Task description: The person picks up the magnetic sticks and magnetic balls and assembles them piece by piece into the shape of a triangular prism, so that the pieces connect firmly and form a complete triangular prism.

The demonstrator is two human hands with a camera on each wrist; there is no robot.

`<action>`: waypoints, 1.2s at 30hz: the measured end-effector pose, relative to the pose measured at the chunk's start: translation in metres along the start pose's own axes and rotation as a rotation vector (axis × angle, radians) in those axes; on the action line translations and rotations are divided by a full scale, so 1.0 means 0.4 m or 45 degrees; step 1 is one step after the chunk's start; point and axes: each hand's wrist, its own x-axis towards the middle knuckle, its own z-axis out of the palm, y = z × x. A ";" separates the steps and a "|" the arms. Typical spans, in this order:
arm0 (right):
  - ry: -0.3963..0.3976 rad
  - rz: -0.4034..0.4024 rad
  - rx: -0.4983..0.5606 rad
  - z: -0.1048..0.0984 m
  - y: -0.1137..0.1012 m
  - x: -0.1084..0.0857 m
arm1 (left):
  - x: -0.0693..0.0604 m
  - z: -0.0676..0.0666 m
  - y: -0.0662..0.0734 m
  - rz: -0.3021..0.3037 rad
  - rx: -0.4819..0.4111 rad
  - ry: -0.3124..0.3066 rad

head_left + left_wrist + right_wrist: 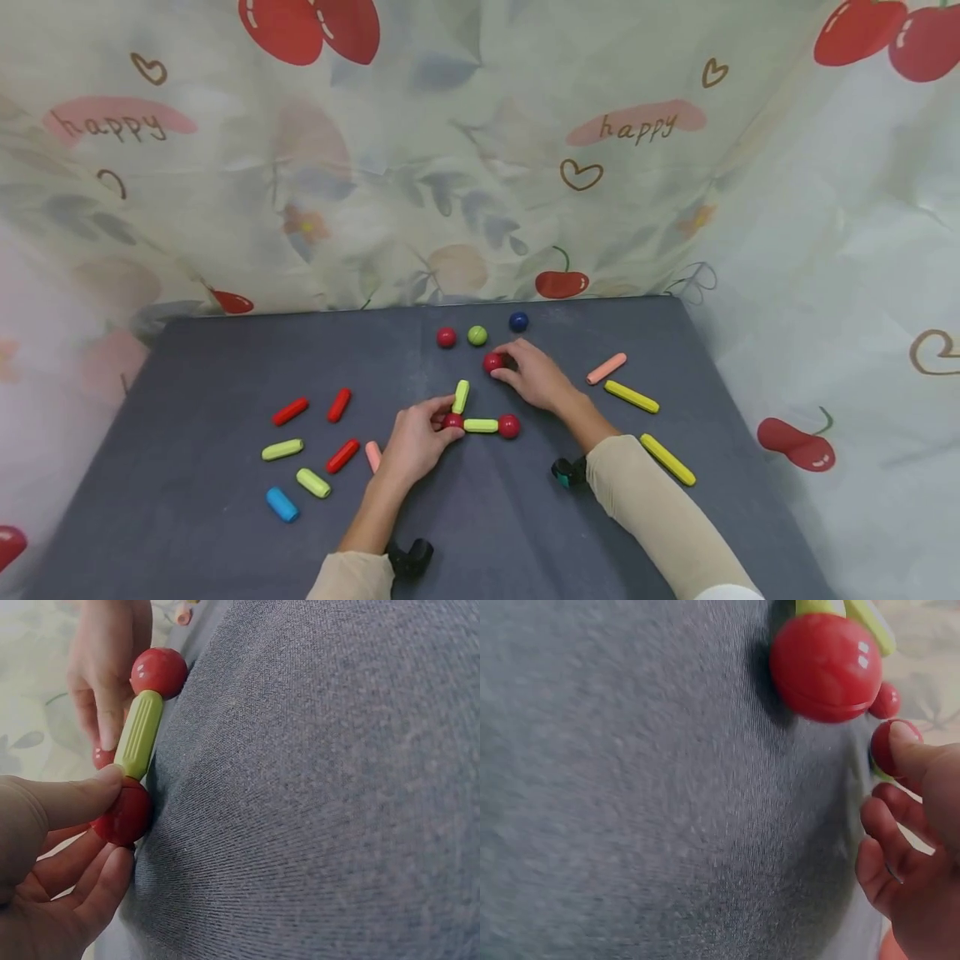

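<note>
My left hand [417, 437] pinches a red ball [453, 422] at the corner where two light-green rods meet. One light-green rod [481, 426] runs right from it to a second red ball [509, 427]. The other light-green rod [461, 397] points away toward the back. Farther back, my right hand [534, 375] holds a loose red ball [492, 362] between thumb and fingers, apart from the joined pieces. In the right wrist view the thumb lies on that held ball [883, 748], and the joined red ball [826, 667] looms nearer the camera.
Behind the hands sit a red ball [446, 337], a green ball [477, 335] and a blue ball [518, 322]. Red rods [342, 456], light-green rods [282, 449] and a blue rod [282, 504] lie left. Yellow rods [632, 397] and a pink rod [606, 368] lie right.
</note>
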 end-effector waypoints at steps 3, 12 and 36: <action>-0.003 -0.069 0.060 0.003 -0.012 -0.015 | 0.000 -0.001 0.000 0.003 -0.011 -0.009; -0.071 -0.097 0.135 0.014 -0.042 -0.032 | 0.003 0.002 0.007 0.021 0.005 -0.040; -0.056 0.187 0.196 -0.004 0.001 -0.098 | -0.013 0.016 0.035 0.030 0.091 0.198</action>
